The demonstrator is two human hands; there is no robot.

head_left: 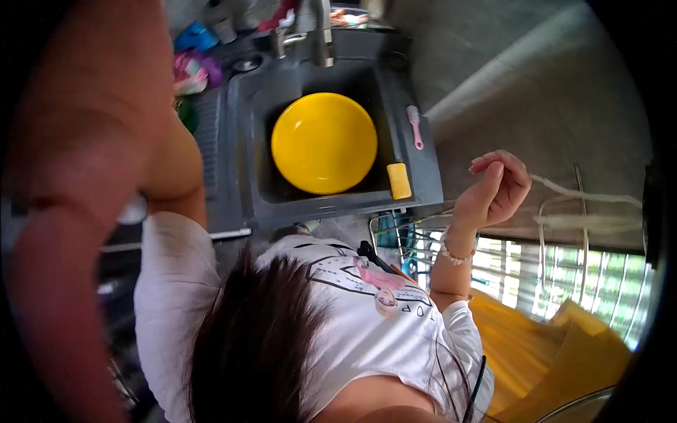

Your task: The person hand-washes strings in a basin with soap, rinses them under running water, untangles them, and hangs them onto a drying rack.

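My left hand (92, 134) is raised very close to the camera at the left, large and blurred; its finger position is hard to make out. On the right, my right hand (502, 187) hovers in the air beside the sink, its fingers loosely curled towards the thumb, with no object visible in it. A bracelet circles that wrist. A round yellow basin (324, 144) sits in the dark grey sink (254, 173). At the sink's near right rim lies a yellow sponge or bar of soap (399, 181). Further back on the rim is a pink-handled brush (415, 128).
A metal faucet (324, 35) rises behind the sink. Purple and pink packaging (196, 72) and a blue item (196, 37) stand at the back left. To the right are a wire rack (423, 247), a pale cord (585, 192) and yellow-orange fabric (529, 359).
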